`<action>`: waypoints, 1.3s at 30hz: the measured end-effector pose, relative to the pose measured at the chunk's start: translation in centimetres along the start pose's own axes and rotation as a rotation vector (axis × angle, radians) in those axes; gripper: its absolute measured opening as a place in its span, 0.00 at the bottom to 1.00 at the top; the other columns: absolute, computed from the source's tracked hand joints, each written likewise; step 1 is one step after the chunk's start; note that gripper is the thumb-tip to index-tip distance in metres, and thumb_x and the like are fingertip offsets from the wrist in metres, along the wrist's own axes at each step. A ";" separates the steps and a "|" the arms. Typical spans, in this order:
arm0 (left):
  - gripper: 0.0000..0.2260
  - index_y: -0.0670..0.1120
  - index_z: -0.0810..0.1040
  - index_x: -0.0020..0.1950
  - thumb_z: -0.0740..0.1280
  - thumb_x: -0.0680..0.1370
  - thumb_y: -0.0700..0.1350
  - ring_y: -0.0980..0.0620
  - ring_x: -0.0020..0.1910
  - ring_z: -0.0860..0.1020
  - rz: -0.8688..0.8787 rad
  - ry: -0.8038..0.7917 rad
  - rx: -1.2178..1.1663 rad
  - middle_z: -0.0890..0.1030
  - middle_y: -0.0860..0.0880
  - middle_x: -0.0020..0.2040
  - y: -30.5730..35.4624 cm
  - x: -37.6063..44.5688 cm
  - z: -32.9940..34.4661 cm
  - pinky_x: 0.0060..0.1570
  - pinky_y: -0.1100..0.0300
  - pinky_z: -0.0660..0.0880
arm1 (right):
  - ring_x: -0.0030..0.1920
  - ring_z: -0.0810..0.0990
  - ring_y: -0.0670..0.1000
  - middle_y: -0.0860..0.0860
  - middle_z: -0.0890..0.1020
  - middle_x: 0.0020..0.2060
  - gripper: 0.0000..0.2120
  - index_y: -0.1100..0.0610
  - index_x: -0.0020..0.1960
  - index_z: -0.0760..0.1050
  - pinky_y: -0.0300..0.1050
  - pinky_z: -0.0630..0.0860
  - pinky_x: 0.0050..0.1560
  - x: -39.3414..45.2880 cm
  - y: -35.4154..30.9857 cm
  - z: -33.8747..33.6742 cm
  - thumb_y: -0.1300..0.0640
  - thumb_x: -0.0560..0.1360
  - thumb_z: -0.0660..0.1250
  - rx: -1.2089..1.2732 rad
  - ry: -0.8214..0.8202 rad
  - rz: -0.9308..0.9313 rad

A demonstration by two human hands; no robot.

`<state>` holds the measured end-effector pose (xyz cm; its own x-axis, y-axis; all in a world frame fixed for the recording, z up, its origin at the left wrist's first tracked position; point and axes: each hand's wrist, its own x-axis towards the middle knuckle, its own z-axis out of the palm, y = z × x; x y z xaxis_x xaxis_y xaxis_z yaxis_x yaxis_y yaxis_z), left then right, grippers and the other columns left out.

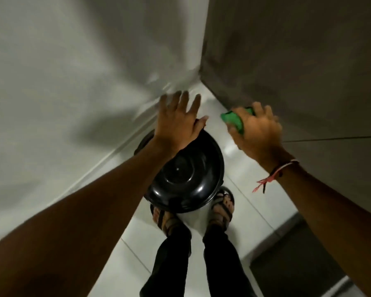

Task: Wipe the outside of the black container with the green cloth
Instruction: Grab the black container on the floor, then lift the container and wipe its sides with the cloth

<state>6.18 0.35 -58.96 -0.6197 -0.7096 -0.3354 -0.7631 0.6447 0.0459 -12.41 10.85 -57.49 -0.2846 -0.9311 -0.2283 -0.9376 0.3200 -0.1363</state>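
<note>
A pale tiled floor [240,172] meets grey walls in a corner. At centre stands the black container [186,176], glossy, probably light and slippery; it is best steadied at the rim. The left hand [178,125] is spread open at 12 o'clock; the right hand [259,129], at 2, is clenched round the soft green cloth [234,121].

I see my left grip [178,123] spread flat above the far rim of the black container [189,170], which stands on the tiled floor [240,168]. My right grip [257,129], beside it, clutches the green cloth [234,120], clear of the container.
</note>
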 end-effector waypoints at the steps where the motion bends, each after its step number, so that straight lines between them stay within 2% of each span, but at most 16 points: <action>1: 0.31 0.48 0.61 0.85 0.49 0.87 0.65 0.38 0.84 0.61 0.025 -0.020 0.009 0.63 0.39 0.85 0.7 1.4 1.1 0.83 0.36 0.53 | 0.58 0.78 0.69 0.64 0.79 0.61 0.21 0.54 0.66 0.77 0.61 0.77 0.56 0.0 1.4 2.4 0.42 0.80 0.64 0.059 -0.012 0.049; 5: 0.34 0.48 0.75 0.76 0.48 0.85 0.70 0.37 0.82 0.64 0.027 -0.117 0.026 0.70 0.39 0.80 2.8 5.9 7.4 0.82 0.29 0.50 | 0.51 0.83 0.68 0.64 0.84 0.49 0.18 0.58 0.59 0.79 0.62 0.81 0.55 0.1 5.8 11.9 0.44 0.82 0.63 0.315 -0.142 0.177; 7: 0.34 0.46 0.81 0.67 0.48 0.86 0.69 0.37 0.79 0.69 -0.041 -0.157 0.016 0.78 0.39 0.72 3.2 6.2 8.9 0.81 0.26 0.50 | 0.48 0.83 0.67 0.65 0.84 0.47 0.18 0.58 0.59 0.79 0.61 0.81 0.53 -0.7 6.9 14.8 0.43 0.82 0.64 0.375 -0.151 0.203; 10: 0.25 0.47 0.82 0.61 0.53 0.87 0.62 0.39 0.75 0.74 -0.096 -0.147 -0.025 0.84 0.44 0.63 3.5 4.2 9.7 0.80 0.24 0.52 | 0.50 0.83 0.66 0.65 0.84 0.49 0.20 0.58 0.59 0.79 0.58 0.81 0.52 -2.2 7.0 16.9 0.42 0.81 0.64 0.438 -0.128 0.236; 13: 0.22 0.48 0.84 0.57 0.54 0.87 0.58 0.43 0.71 0.78 -0.110 -0.020 -0.058 0.85 0.46 0.59 3.0 -0.5 9.9 0.80 0.28 0.57 | 0.51 0.83 0.64 0.62 0.84 0.49 0.19 0.56 0.59 0.80 0.56 0.81 0.52 -3.0 4.9 16.3 0.42 0.81 0.64 0.552 -0.103 0.290; 16: 0.20 0.48 0.86 0.56 0.58 0.86 0.56 0.44 0.65 0.82 -0.106 0.192 -0.101 0.86 0.46 0.58 2.0 -7.3 10.9 0.78 0.31 0.65 | 0.56 0.82 0.61 0.60 0.83 0.53 0.16 0.55 0.61 0.80 0.59 0.80 0.59 -2.9 1.6 14.2 0.45 0.81 0.65 0.685 -0.054 0.285; 18: 0.19 0.47 0.87 0.53 0.61 0.86 0.55 0.43 0.66 0.82 -0.125 0.344 -0.214 0.86 0.45 0.60 1.4 -12.2 11.9 0.77 0.32 0.66 | 0.59 0.81 0.57 0.58 0.82 0.58 0.16 0.55 0.64 0.79 0.50 0.79 0.63 -3.4 -1.1 12.7 0.48 0.81 0.67 0.783 -0.036 0.239; 20: 0.21 0.46 0.86 0.58 0.56 0.88 0.55 0.43 0.76 0.75 -0.168 0.416 -0.349 0.82 0.42 0.71 1.2 -16.4 12.7 0.81 0.34 0.62 | 0.61 0.80 0.51 0.54 0.79 0.62 0.16 0.53 0.66 0.78 0.33 0.76 0.62 -4.5 -3.7 11.7 0.49 0.80 0.68 0.871 -0.048 0.220; 21: 0.23 0.46 0.83 0.66 0.53 0.89 0.56 0.43 0.82 0.68 -0.189 0.431 -0.415 0.74 0.41 0.78 1.4 -18.1 12.9 0.84 0.37 0.59 | 0.61 0.80 0.50 0.53 0.77 0.63 0.17 0.52 0.66 0.78 0.27 0.74 0.60 -5.2 -4.9 11.3 0.47 0.80 0.68 0.907 -0.076 0.207; 23: 0.25 0.48 0.65 0.83 0.48 0.90 0.57 0.46 0.88 0.56 -0.260 0.441 -0.531 0.57 0.46 0.87 1.4 -20.9 13.3 0.87 0.44 0.52 | 0.63 0.78 0.48 0.51 0.73 0.66 0.19 0.49 0.66 0.77 0.23 0.73 0.60 -6.9 -7.7 11.3 0.44 0.78 0.66 0.974 -0.158 0.110; 24: 0.26 0.50 0.57 0.86 0.46 0.90 0.57 0.47 0.88 0.52 -0.295 0.449 -0.598 0.52 0.48 0.88 1.2 -21.9 13.5 0.88 0.47 0.49 | 0.64 0.77 0.48 0.51 0.71 0.68 0.20 0.49 0.67 0.76 0.24 0.73 0.61 -7.7 -9.2 11.5 0.42 0.78 0.65 0.990 -0.211 0.042; 26: 0.27 0.51 0.49 0.88 0.46 0.90 0.57 0.47 0.89 0.49 -0.341 0.469 -0.715 0.48 0.50 0.89 0.8 -23.4 14.2 0.88 0.52 0.47 | 0.68 0.75 0.48 0.50 0.67 0.72 0.22 0.46 0.69 0.75 0.27 0.74 0.63 -9.2 -11.7 12.5 0.39 0.78 0.63 0.963 -0.323 -0.095; 30: 0.26 0.50 0.49 0.88 0.46 0.90 0.56 0.47 0.88 0.50 -0.337 0.569 -0.595 0.48 0.51 0.89 0.4 -23.6 15.9 0.88 0.49 0.49 | 0.71 0.71 0.52 0.47 0.66 0.73 0.24 0.42 0.69 0.73 0.48 0.78 0.65 -10.1 -13.8 16.7 0.32 0.79 0.56 0.718 -0.394 -0.291; 32: 0.26 0.50 0.50 0.88 0.44 0.90 0.55 0.48 0.88 0.51 -0.348 0.613 -0.524 0.49 0.51 0.89 0.0 -23.5 17.0 0.87 0.47 0.49 | 0.71 0.69 0.55 0.50 0.67 0.72 0.25 0.43 0.69 0.73 0.53 0.79 0.63 -8.0 -12.9 19.6 0.32 0.78 0.56 0.653 -0.354 -0.218; 36: 0.26 0.49 0.49 0.88 0.43 0.89 0.54 0.51 0.88 0.50 -0.330 0.612 -0.435 0.49 0.53 0.89 -0.7 -24.3 18.2 0.88 0.46 0.46 | 0.69 0.70 0.63 0.59 0.73 0.69 0.25 0.56 0.65 0.79 0.60 0.76 0.66 -0.9 -10.5 24.3 0.38 0.79 0.63 0.537 -0.307 -0.015; 39: 0.26 0.49 0.47 0.88 0.41 0.89 0.54 0.52 0.88 0.47 -0.356 0.606 -0.414 0.46 0.54 0.88 -1.3 -24.0 18.4 0.87 0.46 0.42 | 0.68 0.72 0.61 0.56 0.74 0.66 0.22 0.55 0.60 0.81 0.62 0.77 0.65 -0.2 -12.7 24.0 0.38 0.79 0.66 0.605 -0.363 0.013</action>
<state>25.49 21.78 -68.28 -0.2287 -0.9592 0.1664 -0.8653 0.2786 0.4168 4.36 11.23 -78.85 -0.1116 -0.8430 -0.5262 -0.6289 0.4699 -0.6194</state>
